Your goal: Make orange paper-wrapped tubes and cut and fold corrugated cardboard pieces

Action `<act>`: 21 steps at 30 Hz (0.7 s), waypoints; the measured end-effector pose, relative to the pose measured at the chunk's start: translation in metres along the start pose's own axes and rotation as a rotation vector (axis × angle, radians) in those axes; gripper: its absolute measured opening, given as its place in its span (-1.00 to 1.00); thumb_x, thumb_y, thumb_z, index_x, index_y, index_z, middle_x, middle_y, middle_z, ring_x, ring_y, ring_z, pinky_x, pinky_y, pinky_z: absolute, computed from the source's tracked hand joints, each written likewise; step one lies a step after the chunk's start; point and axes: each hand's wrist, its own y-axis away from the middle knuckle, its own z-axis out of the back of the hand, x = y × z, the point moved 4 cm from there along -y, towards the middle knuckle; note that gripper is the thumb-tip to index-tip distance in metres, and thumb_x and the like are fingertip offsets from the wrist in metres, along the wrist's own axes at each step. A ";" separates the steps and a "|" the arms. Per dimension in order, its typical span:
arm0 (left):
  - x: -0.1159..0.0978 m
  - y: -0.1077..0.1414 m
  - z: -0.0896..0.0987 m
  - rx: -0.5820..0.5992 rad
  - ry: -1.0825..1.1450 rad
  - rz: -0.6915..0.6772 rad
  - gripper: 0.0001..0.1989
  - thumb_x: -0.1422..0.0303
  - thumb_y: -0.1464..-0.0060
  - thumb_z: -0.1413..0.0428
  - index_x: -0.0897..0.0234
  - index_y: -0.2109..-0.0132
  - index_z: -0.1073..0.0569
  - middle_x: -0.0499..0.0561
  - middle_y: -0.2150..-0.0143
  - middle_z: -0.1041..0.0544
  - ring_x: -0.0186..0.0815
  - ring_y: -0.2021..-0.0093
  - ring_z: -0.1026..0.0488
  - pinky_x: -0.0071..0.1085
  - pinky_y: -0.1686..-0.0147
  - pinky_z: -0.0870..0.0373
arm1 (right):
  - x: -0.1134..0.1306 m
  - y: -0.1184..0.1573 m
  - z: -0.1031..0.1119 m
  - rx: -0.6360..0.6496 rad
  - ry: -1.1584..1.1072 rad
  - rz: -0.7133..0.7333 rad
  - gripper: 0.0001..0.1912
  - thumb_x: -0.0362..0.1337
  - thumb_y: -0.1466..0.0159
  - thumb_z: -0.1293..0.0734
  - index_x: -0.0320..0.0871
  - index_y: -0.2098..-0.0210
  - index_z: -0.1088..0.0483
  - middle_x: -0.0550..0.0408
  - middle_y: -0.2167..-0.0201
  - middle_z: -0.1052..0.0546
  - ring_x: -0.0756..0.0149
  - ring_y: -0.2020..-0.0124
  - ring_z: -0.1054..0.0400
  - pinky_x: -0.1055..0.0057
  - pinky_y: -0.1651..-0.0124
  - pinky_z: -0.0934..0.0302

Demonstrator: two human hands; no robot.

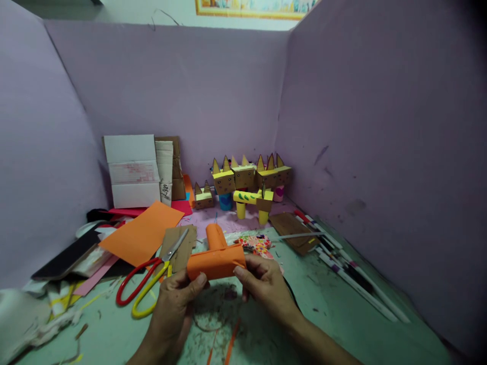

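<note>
Near orange roll (216,263): looking wrapped
Left hand (177,298): fingers pinching left end
Right hand (269,285): fingers pinching right end
Far roll (215,236): looking wrapped; joining unclear

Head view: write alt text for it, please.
A person's left hand and right hand hold an orange piece by its ends above a green tabletop. Scissors with red and yellow handles and an orange sheet lie to the left; cardboard figures stand behind.

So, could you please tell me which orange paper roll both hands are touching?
The nearer orange roll, lying crosswise between the left hand and the right hand; the farther orange roll shows behind it, with no fingers visible on it.
</note>
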 end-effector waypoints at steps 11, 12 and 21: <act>0.002 0.003 -0.005 0.046 0.002 0.012 -0.60 0.29 0.50 -0.44 0.36 0.39 -0.61 -0.01 0.52 -0.54 -0.38 0.48 -0.40 -0.51 0.43 -0.37 | 0.001 -0.001 0.003 -0.146 0.072 -0.036 -0.49 0.16 0.06 -0.37 -0.18 0.71 -0.27 0.28 0.77 -0.17 0.54 0.77 -0.07 0.56 0.71 0.00; 0.002 0.003 -0.004 0.042 -0.003 0.024 -0.59 0.28 0.51 -0.44 0.37 0.39 -0.61 -0.01 0.53 -0.54 -0.39 0.49 -0.39 -0.50 0.44 -0.37 | 0.000 -0.001 0.004 -0.144 0.078 -0.037 -0.46 0.20 0.06 -0.36 -0.18 0.71 -0.26 0.28 0.79 -0.17 0.54 0.77 -0.07 0.56 0.70 0.02; -0.008 0.001 0.004 -0.080 0.012 0.055 -0.58 0.28 0.62 -0.46 0.34 0.46 -0.59 -0.02 0.47 -0.54 -0.38 0.48 -0.37 -0.53 0.59 -0.34 | -0.014 -0.007 0.008 0.125 -0.221 -0.224 -0.19 0.36 -0.10 -0.06 -0.29 0.45 -0.51 -0.09 0.54 -0.55 0.49 0.77 -0.24 0.57 0.73 0.14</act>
